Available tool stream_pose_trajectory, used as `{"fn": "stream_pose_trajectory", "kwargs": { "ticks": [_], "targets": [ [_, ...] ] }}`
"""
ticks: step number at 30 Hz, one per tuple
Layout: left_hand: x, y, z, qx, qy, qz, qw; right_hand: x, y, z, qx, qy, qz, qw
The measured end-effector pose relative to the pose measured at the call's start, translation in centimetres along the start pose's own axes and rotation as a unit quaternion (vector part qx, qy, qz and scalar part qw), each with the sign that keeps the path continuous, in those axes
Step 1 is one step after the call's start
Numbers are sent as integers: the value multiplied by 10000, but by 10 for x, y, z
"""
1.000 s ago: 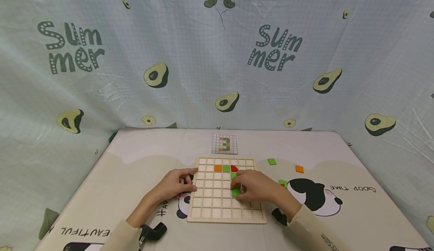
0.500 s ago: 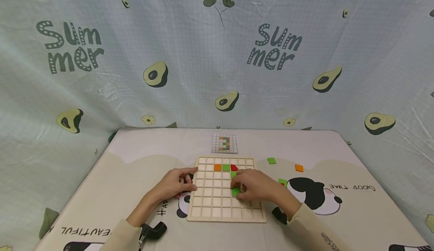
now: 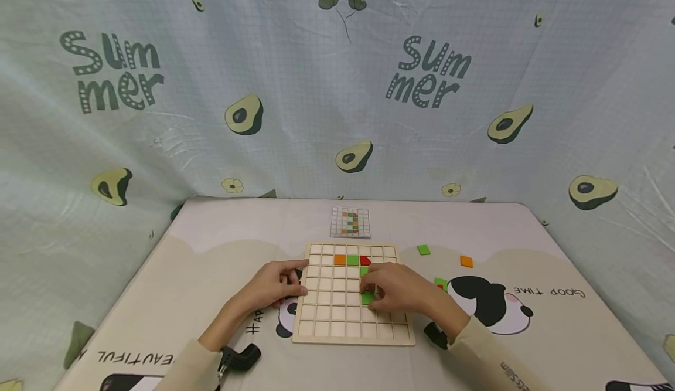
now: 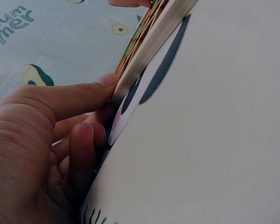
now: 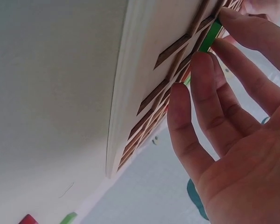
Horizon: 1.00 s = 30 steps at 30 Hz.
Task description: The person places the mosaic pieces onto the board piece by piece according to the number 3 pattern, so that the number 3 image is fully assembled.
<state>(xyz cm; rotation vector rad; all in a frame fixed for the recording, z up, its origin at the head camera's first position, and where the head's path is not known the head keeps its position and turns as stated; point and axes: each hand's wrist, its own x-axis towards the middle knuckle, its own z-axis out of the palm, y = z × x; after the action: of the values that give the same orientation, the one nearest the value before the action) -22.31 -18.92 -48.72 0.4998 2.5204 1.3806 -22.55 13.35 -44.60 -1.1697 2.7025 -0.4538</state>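
Observation:
A wooden grid board lies on the table. Thumb and index finger of my right hand pinch a green square tile at a cell right of the board's middle; the right wrist view shows this tile's green edge between the fingertips. My left hand touches the board's left edge with thumb and index finger, its other fingers bent below. Near the top of the board sit an orange tile, a green tile and a tile with a red rounded shape. Another green tile shows partly beside my right fingers.
Behind the board lies a printed pattern card with a coloured grid. To the right are a loose green tile, an orange tile and a green-and-red tile, partly hidden by my right arm. A patterned curtain hangs behind the table.

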Motion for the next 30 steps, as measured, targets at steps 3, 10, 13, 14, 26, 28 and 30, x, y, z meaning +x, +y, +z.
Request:
{"fn": "stream_pose_trajectory", "kwargs": {
  "ticks": [3, 10, 13, 14, 26, 28, 30],
  "targets": [
    [0, -1, 0, -14, -15, -6, 10000, 0, -1, 0, -15, 3, -11, 10000],
    [1, -1, 0, 18, -20, 19, 10000, -1, -1, -1, 7, 45, -5, 10000],
    [1, -1, -1, 14, -18, 31, 10000, 0, -1, -1, 22, 47, 6, 10000],
    [1, -1, -1, 6, -16, 27, 10000, 0, -2, -1, 17, 50, 10, 10000],
    [1, -1, -2, -50, -5, -2, 10000, 1, 1, -4, -1, 22, -97, 10000],
    [1, -1, -1, -42, -10, 1, 10000, 0, 2, -8, 45, 62, -47, 10000],
    [1, -1, -1, -49, -24, 10, 10000, -3, 4, -13, 114, 140, 49, 9998]
  ]
}}
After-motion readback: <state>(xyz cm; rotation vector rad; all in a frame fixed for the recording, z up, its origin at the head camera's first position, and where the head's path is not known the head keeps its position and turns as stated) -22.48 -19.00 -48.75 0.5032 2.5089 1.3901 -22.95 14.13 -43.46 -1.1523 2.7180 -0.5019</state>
